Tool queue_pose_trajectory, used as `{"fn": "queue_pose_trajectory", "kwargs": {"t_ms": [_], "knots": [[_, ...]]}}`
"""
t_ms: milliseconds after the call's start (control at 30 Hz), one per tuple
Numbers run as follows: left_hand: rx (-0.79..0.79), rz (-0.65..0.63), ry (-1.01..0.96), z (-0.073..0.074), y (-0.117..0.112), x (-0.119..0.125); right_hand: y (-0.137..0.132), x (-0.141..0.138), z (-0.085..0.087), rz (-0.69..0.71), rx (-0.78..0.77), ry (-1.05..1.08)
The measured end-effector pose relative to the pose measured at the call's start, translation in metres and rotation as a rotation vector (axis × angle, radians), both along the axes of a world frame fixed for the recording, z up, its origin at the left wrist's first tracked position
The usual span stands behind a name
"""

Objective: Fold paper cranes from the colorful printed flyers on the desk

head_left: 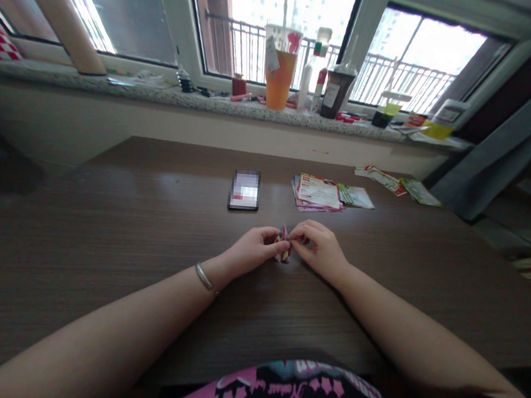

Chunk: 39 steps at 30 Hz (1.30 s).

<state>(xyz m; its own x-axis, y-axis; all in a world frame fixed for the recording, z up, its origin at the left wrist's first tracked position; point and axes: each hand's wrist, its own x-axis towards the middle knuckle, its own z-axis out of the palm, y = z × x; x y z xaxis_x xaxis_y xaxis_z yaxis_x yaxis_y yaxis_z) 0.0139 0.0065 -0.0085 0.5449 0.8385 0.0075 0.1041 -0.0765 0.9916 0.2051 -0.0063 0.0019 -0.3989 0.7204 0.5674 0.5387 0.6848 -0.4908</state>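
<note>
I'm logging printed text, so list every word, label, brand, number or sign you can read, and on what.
Nothing reads clearly.
Shirt: lettering too blurred.
Stacked papers: too small.
Loose papers: too small.
Phone: screen pixelated.
Orange drink: label too blurred.
Dark drink: label too blurred.
Packet: too small.

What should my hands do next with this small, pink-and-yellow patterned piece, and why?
Perhaps work the piece's right edge gently with your right hand: your left hand pinches it, and the right fingertips are close beside that edge.

Homelike room; drink-lined windowsill [41, 72]; curtain [504, 144]
</note>
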Motion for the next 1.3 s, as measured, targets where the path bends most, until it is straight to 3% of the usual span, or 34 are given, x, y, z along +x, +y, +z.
{"fn": "queue_pose_trajectory", "kwargs": {"t_ms": [433, 1300], "knots": [[0.071, 0.047, 0.01, -0.003, 0.001, 0.001, -0.001, 0.0, 0.001, -0.006, 0.026, -0.046], [0.122, 0.132, 0.072, 0.008, -0.005, 0.003, -0.003, -0.003, -0.002, -0.02, 0.035, -0.002]]}}
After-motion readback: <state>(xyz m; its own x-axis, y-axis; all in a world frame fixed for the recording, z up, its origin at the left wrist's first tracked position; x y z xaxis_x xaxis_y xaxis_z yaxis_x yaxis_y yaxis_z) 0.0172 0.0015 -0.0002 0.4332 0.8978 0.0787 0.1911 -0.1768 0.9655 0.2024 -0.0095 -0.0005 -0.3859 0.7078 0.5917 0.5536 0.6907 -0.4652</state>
